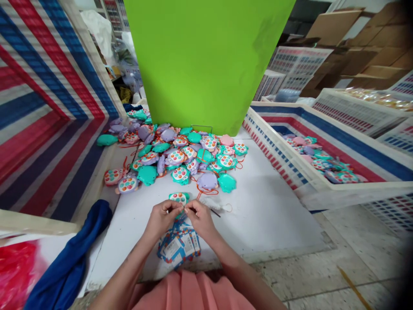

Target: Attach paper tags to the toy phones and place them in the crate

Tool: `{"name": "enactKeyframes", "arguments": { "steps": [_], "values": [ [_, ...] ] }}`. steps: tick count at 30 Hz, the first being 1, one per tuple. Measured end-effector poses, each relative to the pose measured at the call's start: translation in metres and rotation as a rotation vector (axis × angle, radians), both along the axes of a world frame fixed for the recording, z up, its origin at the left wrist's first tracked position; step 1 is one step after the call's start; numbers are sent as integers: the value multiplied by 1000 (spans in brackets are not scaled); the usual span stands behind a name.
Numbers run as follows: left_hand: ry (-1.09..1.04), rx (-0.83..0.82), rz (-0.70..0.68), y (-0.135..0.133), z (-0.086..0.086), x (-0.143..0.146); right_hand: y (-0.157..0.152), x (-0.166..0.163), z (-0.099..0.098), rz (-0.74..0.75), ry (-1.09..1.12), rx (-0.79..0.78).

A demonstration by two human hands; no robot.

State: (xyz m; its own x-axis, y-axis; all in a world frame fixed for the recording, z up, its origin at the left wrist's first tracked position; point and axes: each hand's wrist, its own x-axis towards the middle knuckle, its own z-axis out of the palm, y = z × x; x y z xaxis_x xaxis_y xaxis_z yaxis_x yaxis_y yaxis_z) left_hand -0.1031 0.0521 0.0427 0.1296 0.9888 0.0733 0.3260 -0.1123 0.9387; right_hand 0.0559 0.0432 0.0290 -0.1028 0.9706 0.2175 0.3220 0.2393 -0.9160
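Note:
In front of me a small turquoise animal-shaped toy (178,196) with a white face and round coloured buttons lies on the white table (258,215). My left hand (164,217) and my right hand (200,217) meet over its near end, thumbs and fingers pinched almost tip to tip. Whatever is between the fingertips is too small to make out. Just below the hands lies a loose stack of printed blue and white cards (179,246). A thin dark stick (215,212) and a whitish fluffy bundle (209,201) rest right of my right hand.
Beyond the hands spreads a heap of similar toys (176,157) with orange cords, against a green upright panel (206,64). A striped-lined crate (64,172) stands tipped at left, with a blue cloth (74,258) nearby. At right, another crate (309,189) holds more toys.

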Motion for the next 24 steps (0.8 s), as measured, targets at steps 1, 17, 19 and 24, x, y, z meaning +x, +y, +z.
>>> {"name": "enactKeyframes", "arguments": {
  "steps": [1, 17, 19, 24],
  "values": [
    [37, 31, -8, 0, 1, -1, 0, 0, 0, 1, 5, -3],
    [229, 312, 6, 1, 5, -4, 30, 57, 48, -42, 461, -101],
    [249, 300, 6, 1, 2, -6, 40, 89, 58, -135, 413, -59],
    [273, 220, -51, 0, -7, -7, 65, 199, 87, -541, 95, 219]
  ]
}}
